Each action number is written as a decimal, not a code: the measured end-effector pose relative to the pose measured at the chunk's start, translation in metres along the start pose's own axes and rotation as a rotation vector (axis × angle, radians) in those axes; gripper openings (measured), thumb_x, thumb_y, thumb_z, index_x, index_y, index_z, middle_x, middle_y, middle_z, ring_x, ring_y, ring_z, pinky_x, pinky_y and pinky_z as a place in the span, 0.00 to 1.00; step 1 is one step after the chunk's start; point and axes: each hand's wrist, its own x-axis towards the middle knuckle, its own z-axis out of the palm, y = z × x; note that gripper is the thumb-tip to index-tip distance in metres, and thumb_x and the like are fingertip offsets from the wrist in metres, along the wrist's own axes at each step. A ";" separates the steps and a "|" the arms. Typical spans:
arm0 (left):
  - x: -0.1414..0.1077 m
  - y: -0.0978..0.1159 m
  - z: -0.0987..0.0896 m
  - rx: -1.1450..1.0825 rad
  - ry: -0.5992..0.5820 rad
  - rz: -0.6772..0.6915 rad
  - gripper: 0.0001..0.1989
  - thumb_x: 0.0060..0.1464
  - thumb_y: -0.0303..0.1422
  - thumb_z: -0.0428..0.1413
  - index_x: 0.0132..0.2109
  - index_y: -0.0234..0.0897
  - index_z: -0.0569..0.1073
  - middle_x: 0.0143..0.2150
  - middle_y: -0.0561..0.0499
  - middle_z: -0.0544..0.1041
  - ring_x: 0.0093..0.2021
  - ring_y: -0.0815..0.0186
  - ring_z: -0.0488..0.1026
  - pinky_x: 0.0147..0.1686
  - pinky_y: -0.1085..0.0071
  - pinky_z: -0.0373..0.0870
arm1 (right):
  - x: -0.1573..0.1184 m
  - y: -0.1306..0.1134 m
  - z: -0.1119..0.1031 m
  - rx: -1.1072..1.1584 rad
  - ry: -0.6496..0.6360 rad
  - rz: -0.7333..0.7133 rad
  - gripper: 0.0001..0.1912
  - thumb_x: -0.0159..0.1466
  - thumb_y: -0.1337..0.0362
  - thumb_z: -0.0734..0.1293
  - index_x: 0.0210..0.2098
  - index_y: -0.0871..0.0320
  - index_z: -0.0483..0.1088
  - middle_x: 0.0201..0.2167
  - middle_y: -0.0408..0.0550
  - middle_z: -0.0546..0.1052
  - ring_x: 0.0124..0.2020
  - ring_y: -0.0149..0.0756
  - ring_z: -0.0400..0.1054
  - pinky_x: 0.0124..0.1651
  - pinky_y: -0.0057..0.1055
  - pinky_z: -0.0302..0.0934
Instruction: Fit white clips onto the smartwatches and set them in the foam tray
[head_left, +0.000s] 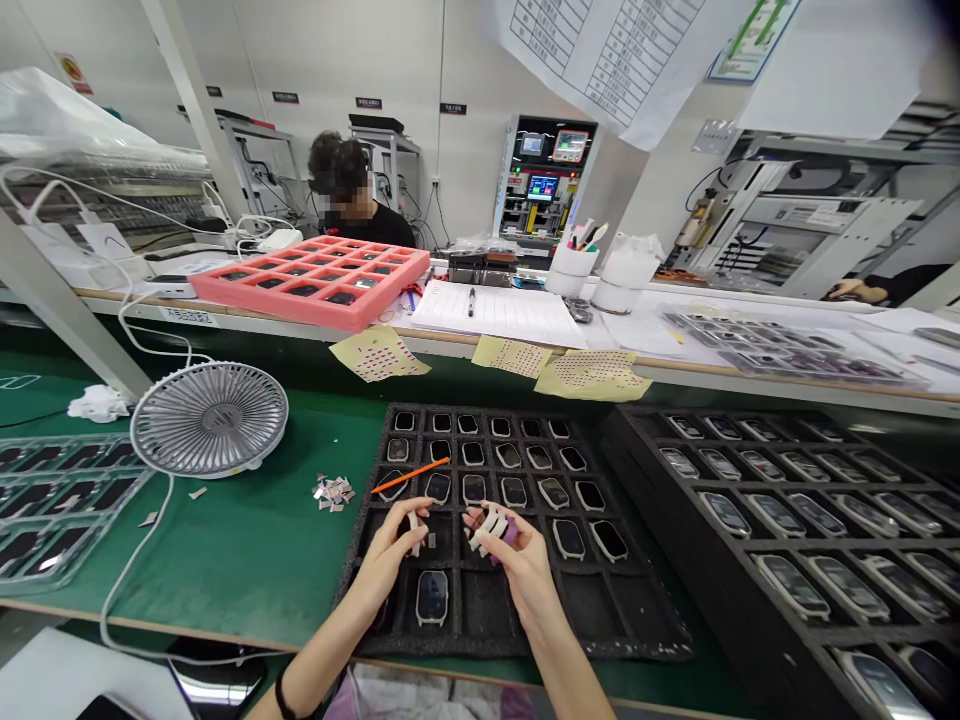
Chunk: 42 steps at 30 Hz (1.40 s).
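Note:
My left hand (391, 552) pinches a small pale curved piece (413, 532) over the black foam tray (465, 640). Beside it, my right hand (525, 565) is closed round a pale watch case (491, 527) with dark gaps in it; fingers partly hide it, and something purple shows at its edge. Both hands are above the tray's middle, a little apart. Square watch bodies with dark screens, such as one watch (432, 597) near the front, sit in the tray's compartments. An orange stick (410, 475) lies slanted across the tray's left part.
A second foam tray (637, 500) of watches stands right. Left are a grey fan (214, 418), small loose chips (332, 492) and clear plastic trays (67, 510). The shelf ahead bears a pink foam tray (360, 318) and papers (499, 312). Another person (352, 195) sits beyond.

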 end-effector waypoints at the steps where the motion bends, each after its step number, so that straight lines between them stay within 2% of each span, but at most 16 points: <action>1: -0.001 0.000 -0.002 0.034 0.015 0.029 0.16 0.52 0.35 0.52 0.49 0.40 0.73 0.42 0.50 0.71 0.41 0.62 0.69 0.47 0.67 0.65 | 0.000 0.000 0.000 -0.002 0.000 -0.002 0.24 0.44 0.65 0.79 0.40 0.60 0.75 0.38 0.55 0.81 0.44 0.52 0.75 0.53 0.51 0.62; 8: -0.007 -0.004 -0.019 0.251 0.118 0.215 0.14 0.55 0.34 0.51 0.49 0.41 0.72 0.50 0.47 0.72 0.54 0.57 0.67 0.57 0.61 0.60 | 0.000 -0.002 0.001 -0.013 0.002 -0.005 0.24 0.43 0.64 0.79 0.39 0.60 0.75 0.38 0.55 0.81 0.44 0.52 0.74 0.53 0.51 0.62; 12: -0.009 -0.009 -0.024 0.310 0.130 0.269 0.14 0.56 0.32 0.51 0.49 0.41 0.72 0.52 0.46 0.72 0.56 0.57 0.65 0.58 0.59 0.59 | -0.001 -0.005 0.003 -0.036 -0.017 -0.025 0.24 0.43 0.64 0.79 0.39 0.59 0.75 0.38 0.55 0.81 0.44 0.52 0.75 0.53 0.51 0.64; 19: -0.009 -0.016 -0.024 0.326 0.136 0.292 0.14 0.55 0.32 0.51 0.48 0.40 0.72 0.51 0.45 0.72 0.55 0.57 0.67 0.56 0.58 0.62 | -0.005 -0.009 0.009 -0.085 -0.076 -0.054 0.24 0.44 0.64 0.79 0.41 0.58 0.75 0.39 0.54 0.81 0.45 0.52 0.74 0.51 0.50 0.66; 27: -0.010 -0.021 -0.026 0.338 0.125 0.313 0.14 0.55 0.29 0.50 0.49 0.40 0.71 0.51 0.45 0.72 0.55 0.58 0.67 0.58 0.59 0.60 | -0.007 -0.010 0.022 -0.149 -0.128 -0.054 0.25 0.42 0.64 0.79 0.40 0.58 0.75 0.39 0.54 0.81 0.44 0.52 0.75 0.52 0.51 0.65; 42: -0.009 -0.025 -0.027 0.309 0.139 0.320 0.14 0.54 0.28 0.51 0.48 0.40 0.71 0.51 0.46 0.71 0.55 0.59 0.66 0.58 0.59 0.60 | 0.000 -0.007 0.029 -0.220 -0.179 0.035 0.26 0.40 0.61 0.80 0.39 0.59 0.75 0.38 0.54 0.81 0.44 0.53 0.74 0.52 0.51 0.65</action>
